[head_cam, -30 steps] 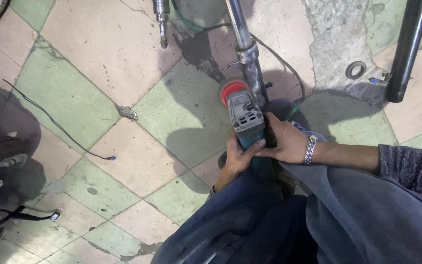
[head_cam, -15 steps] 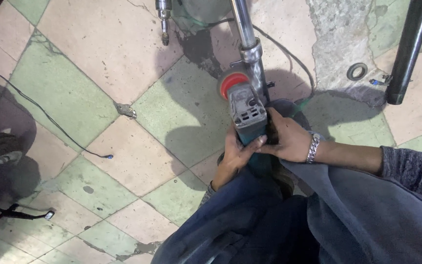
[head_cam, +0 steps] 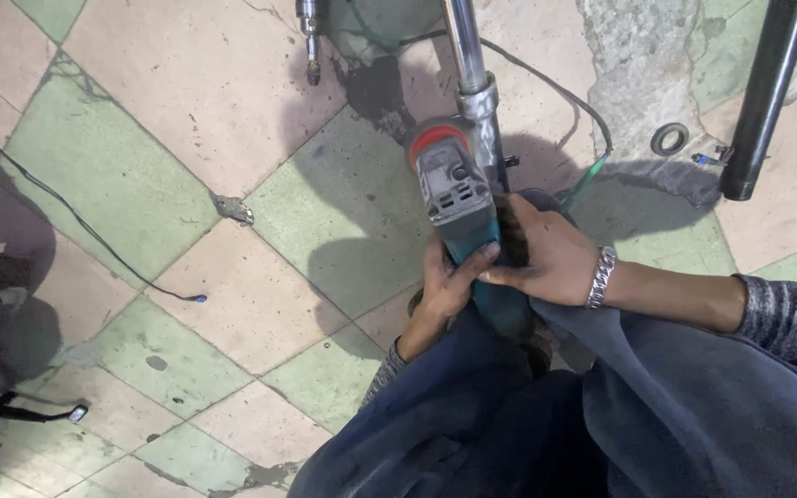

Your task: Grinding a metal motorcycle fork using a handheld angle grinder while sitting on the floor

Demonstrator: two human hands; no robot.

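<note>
Both hands grip one power tool, a teal-bodied angle grinder [head_cam: 458, 198] with a grey head and a red disc. The left hand [head_cam: 445, 290] wraps the body from below, its fingers [head_cam: 472, 263] clamped around the teal housing. The right hand [head_cam: 546, 258] covers the rear of the body from the other side, fingers closed on it; a metal bracelet [head_cam: 604, 277] sits at that wrist.

The grinder lies over the tiled floor [head_cam: 186, 83], near the middle of its far edge as seen here. Its red disc [head_cam: 435, 138] rests against, or just beside, a shiny metal tube [head_cam: 472, 83] that runs away toward the far edge. Actual contact between disc and tube cannot be confirmed, and no sparks show.

A thin cable [head_cam: 546, 83] loops across the floor behind the tube. A black tube [head_cam: 763, 101] stands near the far right corner, with a dark ring [head_cam: 669, 139] on the floor just beside it.

Progress: the tool is gripped and positioned at the tube collar. No finished cut or ground patch can be made out, so the work on the tube appears to remain.
</note>
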